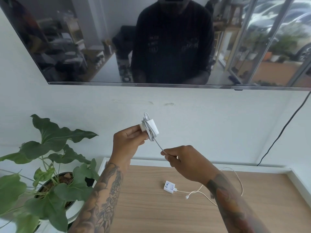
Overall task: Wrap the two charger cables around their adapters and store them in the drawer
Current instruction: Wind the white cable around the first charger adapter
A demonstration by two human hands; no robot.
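A: Where's the first adapter?

B: The left hand (129,140) pinches the white adapter (151,127) by its end, held up in front of the wall; its cable (157,143) is wound around it. The tail runs down-right into the right hand (183,161), fingers curled around it.

A: And the surface?

B: A potted plant (50,165) stands off the wooden counter's (151,212) left edge. The second adapter (169,186) lies mid-counter under the right hand, its loose cable (198,192) trailing toward the right edge. A dark screen (84,39) hangs on the wall above.
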